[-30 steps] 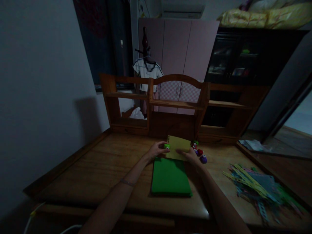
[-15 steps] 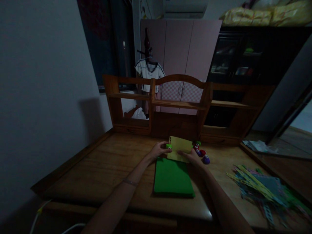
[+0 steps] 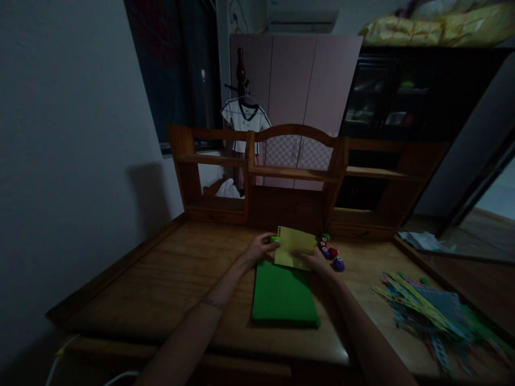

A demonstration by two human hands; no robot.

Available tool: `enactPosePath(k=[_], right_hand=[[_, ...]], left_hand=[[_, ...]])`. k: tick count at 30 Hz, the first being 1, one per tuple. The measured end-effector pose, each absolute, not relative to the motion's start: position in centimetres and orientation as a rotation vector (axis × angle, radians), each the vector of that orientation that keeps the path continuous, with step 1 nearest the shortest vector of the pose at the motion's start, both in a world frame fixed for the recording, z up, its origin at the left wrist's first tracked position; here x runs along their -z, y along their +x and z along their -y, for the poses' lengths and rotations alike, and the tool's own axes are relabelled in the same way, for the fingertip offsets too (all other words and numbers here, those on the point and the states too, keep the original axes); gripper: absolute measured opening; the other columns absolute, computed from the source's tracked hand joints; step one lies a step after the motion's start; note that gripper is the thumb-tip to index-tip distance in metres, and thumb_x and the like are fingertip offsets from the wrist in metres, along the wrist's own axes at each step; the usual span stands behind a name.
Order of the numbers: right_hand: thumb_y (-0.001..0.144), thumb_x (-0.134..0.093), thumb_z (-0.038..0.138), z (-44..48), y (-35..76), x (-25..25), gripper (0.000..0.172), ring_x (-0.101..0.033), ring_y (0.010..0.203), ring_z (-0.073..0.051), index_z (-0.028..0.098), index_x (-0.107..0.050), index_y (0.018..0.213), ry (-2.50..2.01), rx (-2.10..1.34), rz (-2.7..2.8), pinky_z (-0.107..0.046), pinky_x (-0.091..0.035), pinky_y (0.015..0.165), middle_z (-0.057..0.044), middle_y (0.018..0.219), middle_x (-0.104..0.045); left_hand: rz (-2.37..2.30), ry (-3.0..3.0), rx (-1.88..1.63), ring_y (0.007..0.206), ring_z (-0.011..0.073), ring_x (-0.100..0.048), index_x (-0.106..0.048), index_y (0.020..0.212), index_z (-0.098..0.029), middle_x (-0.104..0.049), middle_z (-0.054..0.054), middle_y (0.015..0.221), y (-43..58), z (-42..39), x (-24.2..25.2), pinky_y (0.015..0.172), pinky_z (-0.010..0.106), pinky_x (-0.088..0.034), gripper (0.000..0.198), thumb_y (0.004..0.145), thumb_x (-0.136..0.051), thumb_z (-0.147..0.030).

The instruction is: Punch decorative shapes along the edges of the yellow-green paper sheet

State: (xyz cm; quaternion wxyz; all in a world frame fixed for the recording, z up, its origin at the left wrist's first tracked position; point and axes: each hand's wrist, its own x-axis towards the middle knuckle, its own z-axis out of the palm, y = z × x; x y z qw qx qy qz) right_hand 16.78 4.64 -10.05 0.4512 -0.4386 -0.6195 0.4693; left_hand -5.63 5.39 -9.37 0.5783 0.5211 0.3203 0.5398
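Observation:
Over the far end of a green pad [image 3: 284,295] on the wooden desk [image 3: 177,273] I hold a yellow paper sheet [image 3: 293,247]. My right hand [image 3: 316,261] pinches the sheet's lower right edge. My left hand [image 3: 260,249] is closed on a small green punch [image 3: 276,239] set on the sheet's left edge, where a row of small holes shows. Both forearms reach in from the bottom of the view.
Several small red, purple and green punches [image 3: 330,254] lie just right of the sheet. A heap of coloured paper strips [image 3: 426,311] covers the desk's right side. A wooden shelf unit [image 3: 293,177] stands along the desk's back edge, with wardrobes behind and a wall at left.
The yellow sheet has tilted and shifted slightly in my hands; the left hand with the green punch has moved a little along the sheet's left edge. The camera view swayed slightly.

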Motion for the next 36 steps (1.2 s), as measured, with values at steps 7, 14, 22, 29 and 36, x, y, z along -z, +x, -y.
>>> enactPosePath(k=[7,14,22,29,36], right_hand=[[0.066,-0.074,0.039,-4.7,17.1,10.4,0.048,-0.066,0.085,-0.026,0.015,-0.065,0.105,-1.055,-1.267,1.512,-0.035,-0.052,0.074,-0.01,0.1,-0.07],[0.065,-0.075,0.04,-3.9,16.9,9.3,0.049,-0.066,0.084,-0.026,0.011,-0.065,0.104,-1.042,-1.284,1.49,-0.035,-0.052,0.074,-0.013,0.1,-0.07],[0.064,-0.074,0.042,-3.8,16.7,9.2,0.051,-0.066,0.087,-0.026,0.012,-0.066,0.104,-1.039,-1.256,1.5,-0.036,-0.051,0.077,-0.012,0.102,-0.069],[0.065,-0.073,0.041,-4.3,17.0,9.6,0.047,-0.065,0.09,-0.027,0.015,-0.066,0.103,-1.08,-1.197,1.499,-0.036,-0.052,0.078,-0.012,0.105,-0.069],[0.066,-0.072,0.039,-4.0,16.9,9.2,0.047,-0.065,0.088,-0.025,0.012,-0.065,0.104,-1.063,-1.205,1.558,-0.032,-0.051,0.075,-0.012,0.103,-0.069]], left_hand=[[-0.664,1.091,-1.337,0.079,0.0173,-0.066,-0.063,0.101,-0.01,-0.069,0.01,0.092,-6.1,-6.1,9.3,0.081,0.032,-0.049,0.049,0.06,-0.081,-0.031],[-0.747,1.215,-1.261,0.082,0.0168,-0.064,-0.061,0.107,-0.012,-0.068,0.011,0.098,-6.2,-5.8,9.5,0.074,0.026,-0.048,0.056,0.059,-0.082,-0.032],[-0.73,1.281,-1.188,0.08,0.0163,-0.064,-0.059,0.109,-0.013,-0.066,0.011,0.098,-6.2,-5.5,9.4,0.069,0.024,-0.048,0.058,0.06,-0.081,-0.033],[-0.736,1.285,-1.153,0.082,0.0162,-0.065,-0.061,0.106,-0.014,-0.066,0.01,0.098,-6.1,-5.5,9.5,0.072,0.024,-0.049,0.052,0.061,-0.08,-0.031],[-0.787,1.36,-1.086,0.082,0.0166,-0.065,-0.062,0.105,-0.014,-0.067,0.01,0.098,-5.9,-5.0,9.4,0.069,0.023,-0.05,0.051,0.061,-0.08,-0.032]])
